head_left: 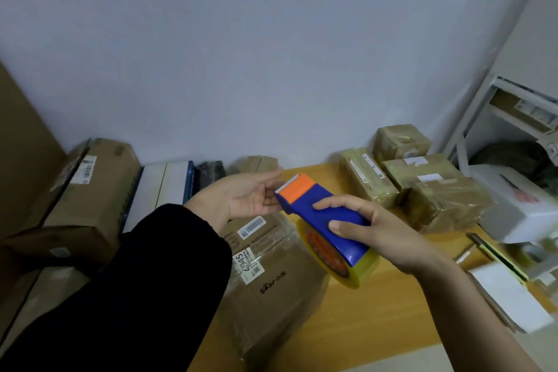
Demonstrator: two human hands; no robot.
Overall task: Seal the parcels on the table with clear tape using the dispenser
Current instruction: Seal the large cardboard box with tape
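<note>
My right hand [380, 232] grips a blue tape dispenser [320, 214] with an orange toothed cutter at its front end and a yellowish roll of clear tape [347, 266] underneath. It is held in the air above a large cardboard parcel [271, 281] with white labels that sits on the wooden table [377, 311]. My left hand [247, 193], in a black sleeve, is held palm up with relaxed fingers just left of the cutter, fingertips close to the blade. Whether it touches the tape end I cannot tell.
Several taped brown parcels [422, 181] are stacked at the table's back right. A white box [519, 205] and flat white packages [510, 296] lie at the right. Large cartons [87, 199] stand at the left, and a white shelf [513, 112] at far right.
</note>
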